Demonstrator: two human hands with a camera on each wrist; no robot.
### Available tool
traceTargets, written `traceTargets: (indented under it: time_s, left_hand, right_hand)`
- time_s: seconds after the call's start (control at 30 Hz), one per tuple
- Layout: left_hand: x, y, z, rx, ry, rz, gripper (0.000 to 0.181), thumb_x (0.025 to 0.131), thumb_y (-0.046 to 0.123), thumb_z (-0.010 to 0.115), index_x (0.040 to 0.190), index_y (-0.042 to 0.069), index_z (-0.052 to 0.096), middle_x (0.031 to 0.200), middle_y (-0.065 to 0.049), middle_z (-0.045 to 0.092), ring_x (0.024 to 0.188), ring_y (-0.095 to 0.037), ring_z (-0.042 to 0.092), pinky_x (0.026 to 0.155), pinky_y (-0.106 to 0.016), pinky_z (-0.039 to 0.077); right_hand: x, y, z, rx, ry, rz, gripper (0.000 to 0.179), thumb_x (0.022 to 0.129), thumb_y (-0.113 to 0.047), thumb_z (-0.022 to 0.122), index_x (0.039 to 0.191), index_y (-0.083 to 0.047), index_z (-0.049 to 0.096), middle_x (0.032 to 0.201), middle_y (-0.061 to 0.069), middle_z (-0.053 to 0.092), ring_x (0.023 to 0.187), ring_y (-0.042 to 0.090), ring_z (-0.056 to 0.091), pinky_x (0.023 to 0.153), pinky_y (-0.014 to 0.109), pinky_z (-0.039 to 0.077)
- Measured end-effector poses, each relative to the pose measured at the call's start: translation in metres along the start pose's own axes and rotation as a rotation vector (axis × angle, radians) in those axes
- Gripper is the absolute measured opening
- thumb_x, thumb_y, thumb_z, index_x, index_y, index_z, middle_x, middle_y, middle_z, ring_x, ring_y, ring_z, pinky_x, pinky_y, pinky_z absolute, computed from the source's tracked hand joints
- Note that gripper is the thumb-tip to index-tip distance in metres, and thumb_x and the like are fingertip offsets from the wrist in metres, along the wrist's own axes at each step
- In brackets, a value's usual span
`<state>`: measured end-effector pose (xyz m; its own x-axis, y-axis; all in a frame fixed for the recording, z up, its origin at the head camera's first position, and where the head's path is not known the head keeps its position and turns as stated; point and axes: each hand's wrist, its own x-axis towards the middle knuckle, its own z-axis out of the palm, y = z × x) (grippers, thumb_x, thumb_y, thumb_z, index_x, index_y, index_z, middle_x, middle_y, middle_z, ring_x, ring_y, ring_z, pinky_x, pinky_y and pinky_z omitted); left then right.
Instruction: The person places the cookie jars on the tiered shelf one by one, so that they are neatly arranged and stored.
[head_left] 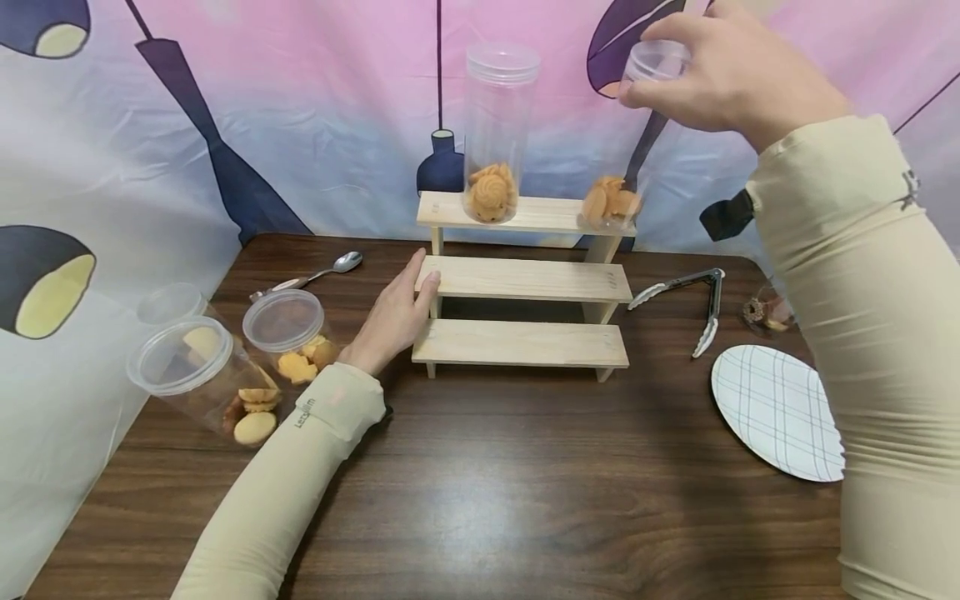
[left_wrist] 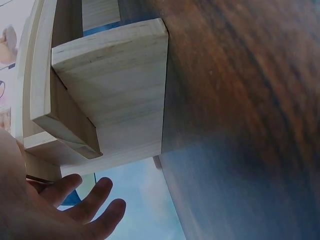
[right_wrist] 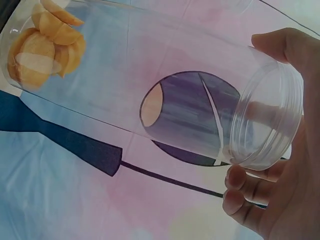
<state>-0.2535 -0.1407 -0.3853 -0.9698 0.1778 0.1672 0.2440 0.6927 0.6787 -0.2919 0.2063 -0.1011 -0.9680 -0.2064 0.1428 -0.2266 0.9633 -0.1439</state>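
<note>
My right hand [head_left: 723,79] grips a tall clear jar [right_wrist: 185,80] round its lidded top. Tan cookies [head_left: 611,202] lie in the bottom of this jar, which overlaps the right end of the top shelf in the head view. At the left end of the three-step wooden stand [head_left: 525,277], my left hand [head_left: 393,317] touches the middle step, thumb at the step's end. In the left wrist view, several of its fingers [left_wrist: 92,200] extend loosely past the wood. Another tall lidded jar [head_left: 501,117] with cookies stands upright on the top shelf's left part.
Lidded cookie jars [head_left: 180,358] and a shorter one [head_left: 283,321] stand at the left, near a spoon [head_left: 347,262]. At the right lie tongs [head_left: 711,308], a checked plate [head_left: 776,412] and a small clear container [head_left: 768,310]. A printed cloth [head_left: 337,100] hangs behind.
</note>
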Motion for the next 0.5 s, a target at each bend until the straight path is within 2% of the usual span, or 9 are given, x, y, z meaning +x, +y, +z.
traceTargets:
  time_s: [0.17, 0.33, 0.5]
  left_hand:
    - [-0.001, 0.0, 0.001, -0.003, -0.003, 0.001, 0.074, 0.102, 0.064, 0.023, 0.162, 0.021, 0.013, 0.165, -0.007, 0.022, 0.149, -0.029, 0.027, 0.119, -0.048, 0.025]
    - [-0.001, 0.001, 0.0, -0.005, 0.004, 0.009, 0.073, 0.103, 0.063, 0.023, 0.162, 0.021, 0.013, 0.165, -0.007, 0.022, 0.148, -0.029, 0.027, 0.119, -0.048, 0.025]
    - [0.0, 0.002, 0.0, 0.004, -0.003, 0.011, 0.073, 0.103, 0.062, 0.023, 0.162, 0.02, 0.013, 0.165, -0.007, 0.021, 0.149, -0.029, 0.027, 0.119, -0.048, 0.025]
  right_hand:
    - [0.009, -0.01, -0.001, -0.049, -0.024, -0.036, 0.082, 0.092, -0.059, 0.054, 0.159, -0.021, 0.027, 0.162, 0.016, 0.026, 0.139, 0.043, 0.032, 0.107, 0.066, 0.03]
    - [0.015, -0.017, -0.001, -0.062, -0.017, -0.047, 0.082, 0.092, -0.056, 0.053, 0.16, -0.019, 0.026, 0.16, 0.016, 0.03, 0.131, 0.044, 0.038, 0.103, 0.064, 0.036]
    - [0.019, -0.021, 0.003, -0.058, -0.039, -0.004, 0.085, 0.091, -0.061, 0.051, 0.161, -0.023, 0.022, 0.161, 0.022, 0.021, 0.128, 0.047, 0.038, 0.1, 0.067, 0.037]
